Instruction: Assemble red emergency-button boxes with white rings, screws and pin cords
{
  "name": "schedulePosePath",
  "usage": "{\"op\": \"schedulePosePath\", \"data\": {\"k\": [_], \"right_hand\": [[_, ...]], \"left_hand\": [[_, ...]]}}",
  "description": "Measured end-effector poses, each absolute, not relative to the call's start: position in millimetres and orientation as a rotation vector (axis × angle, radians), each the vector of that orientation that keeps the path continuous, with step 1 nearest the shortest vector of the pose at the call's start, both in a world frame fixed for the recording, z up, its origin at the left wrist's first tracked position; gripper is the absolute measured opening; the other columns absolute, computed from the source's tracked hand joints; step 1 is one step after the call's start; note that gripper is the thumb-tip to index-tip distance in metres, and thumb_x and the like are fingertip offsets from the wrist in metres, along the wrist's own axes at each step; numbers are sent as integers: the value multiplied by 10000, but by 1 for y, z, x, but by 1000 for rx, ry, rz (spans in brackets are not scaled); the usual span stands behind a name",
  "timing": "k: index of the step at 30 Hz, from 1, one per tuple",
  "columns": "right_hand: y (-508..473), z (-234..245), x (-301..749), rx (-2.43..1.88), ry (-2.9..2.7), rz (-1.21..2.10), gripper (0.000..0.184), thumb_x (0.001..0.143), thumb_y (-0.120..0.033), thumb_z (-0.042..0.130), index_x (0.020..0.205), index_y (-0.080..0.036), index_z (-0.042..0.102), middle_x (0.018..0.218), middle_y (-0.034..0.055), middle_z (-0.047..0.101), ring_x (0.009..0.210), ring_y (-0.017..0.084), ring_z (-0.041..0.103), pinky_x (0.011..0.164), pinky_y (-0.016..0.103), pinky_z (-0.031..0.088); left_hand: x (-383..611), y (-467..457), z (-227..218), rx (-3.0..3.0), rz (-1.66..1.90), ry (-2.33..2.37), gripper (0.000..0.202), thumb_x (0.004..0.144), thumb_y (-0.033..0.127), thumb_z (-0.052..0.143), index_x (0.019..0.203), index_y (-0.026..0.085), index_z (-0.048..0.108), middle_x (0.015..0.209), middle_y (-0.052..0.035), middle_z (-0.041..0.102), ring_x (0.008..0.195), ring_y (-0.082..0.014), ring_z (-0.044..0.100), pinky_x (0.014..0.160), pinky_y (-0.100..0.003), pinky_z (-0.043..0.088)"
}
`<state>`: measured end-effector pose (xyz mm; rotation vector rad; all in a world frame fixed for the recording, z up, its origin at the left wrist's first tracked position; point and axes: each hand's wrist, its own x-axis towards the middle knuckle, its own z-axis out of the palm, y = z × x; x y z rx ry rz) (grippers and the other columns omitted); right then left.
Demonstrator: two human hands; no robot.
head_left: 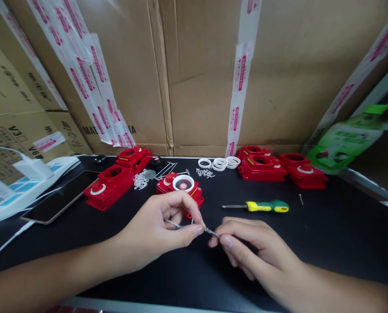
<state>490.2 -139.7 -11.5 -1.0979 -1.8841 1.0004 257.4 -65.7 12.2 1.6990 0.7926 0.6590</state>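
Note:
My left hand [177,221] is closed in a pinch on a thin pale cord or chain [173,224], which loops out beneath its fingers. Between the two hands runs a slim grey metal rod [211,232]; its far end is pinched by my right hand [249,245]. Whether cord and rod are joined is hidden by my left fingertips. Just behind my left hand lies a red housing [196,194] with a white ring [184,177] around a dark round centre. A yellow-and-green screwdriver [267,206] rests beyond my right hand.
Red housings [111,184] stand back left, more red housings [262,167] back right. White rings [220,164], screws [205,173], metal rods [167,169] and pale cords [142,179] lie between. A phone [63,195], power strip [27,191], green bottle [346,141] and cardboard wall [200,87] border the table.

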Motion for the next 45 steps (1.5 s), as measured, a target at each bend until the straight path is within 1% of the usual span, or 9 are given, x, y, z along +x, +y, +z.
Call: {"op": "schedulePosePath", "data": {"k": [3, 7, 15, 18, 22, 24, 28, 34, 45], "right_hand": [[-140, -12, 490, -1105, -1899, 963, 370, 1124, -424, 488, 959, -196, 729, 749, -19, 607, 563, 84, 517, 603, 242, 442], [-138, -11, 490, -1096, -1923, 913, 361, 1123, -418, 490, 948, -205, 723, 738, -19, 608, 607, 99, 543, 665, 253, 463], [-139, -11, 490, -1104, -1876, 930, 361, 1120, -429, 492, 975, -208, 737, 725, -13, 589, 570, 101, 526, 568, 251, 439], [-139, -11, 491, -1094, -1879, 938, 346, 1119, -419, 498, 988, -210, 741, 727, -21, 592, 527, 82, 497, 533, 239, 424], [-140, -13, 491, -1087, -1885, 968, 337, 1116, -410, 505, 996, -200, 739, 752, -15, 605, 545, 78, 540, 521, 217, 443], [-139, -14, 491, -1077, -1865, 1025, 347, 1120, -414, 493, 1004, -191, 731, 782, -12, 605, 550, 74, 560, 527, 209, 467], [-138, -14, 491, -1042, -1866, 1087, 379, 1131, -421, 465, 980, -177, 712, 822, 4, 638, 610, 85, 630, 626, 223, 530], [-137, -12, 490, -1053, -1875, 1081, 384, 1131, -427, 466, 945, -183, 698, 781, 4, 652, 632, 101, 652, 646, 234, 532], [-138, -13, 491, -1054, -1871, 1144, 386, 1130, -434, 466, 936, -187, 690, 809, -2, 645, 616, 90, 651, 637, 224, 532]], "left_hand": [[258, -66, 13, 1693, 654, 786, 210, 805, 297, 846, 844, 181, 675, 781, -18, 667, 665, -132, 576, 571, -234, 420], [257, -67, 15, 1704, 653, 778, 197, 814, 281, 837, 841, 176, 673, 816, -25, 678, 624, -107, 528, 542, -228, 380], [256, -68, 14, 1706, 647, 766, 202, 827, 292, 831, 853, 185, 661, 816, -26, 661, 679, -133, 558, 563, -237, 382], [255, -68, 13, 1700, 655, 766, 211, 844, 302, 821, 859, 184, 646, 803, -10, 635, 632, -109, 493, 554, -239, 344], [254, -68, 13, 1675, 624, 774, 198, 893, 328, 773, 887, 185, 635, 755, 17, 581, 590, -95, 393, 557, -252, 297], [255, -69, 14, 1666, 614, 773, 213, 901, 348, 774, 891, 184, 639, 763, 12, 587, 602, -100, 410, 564, -252, 311], [256, -69, 15, 1665, 641, 753, 247, 877, 370, 818, 873, 178, 662, 807, -17, 632, 671, -126, 516, 586, -246, 383], [256, -70, 13, 1666, 648, 749, 232, 886, 373, 813, 873, 181, 685, 791, -22, 637, 717, -148, 571, 595, -241, 426], [256, -69, 12, 1688, 637, 749, 183, 884, 324, 805, 882, 178, 694, 808, -17, 647, 648, -118, 523, 579, -241, 406]]}}
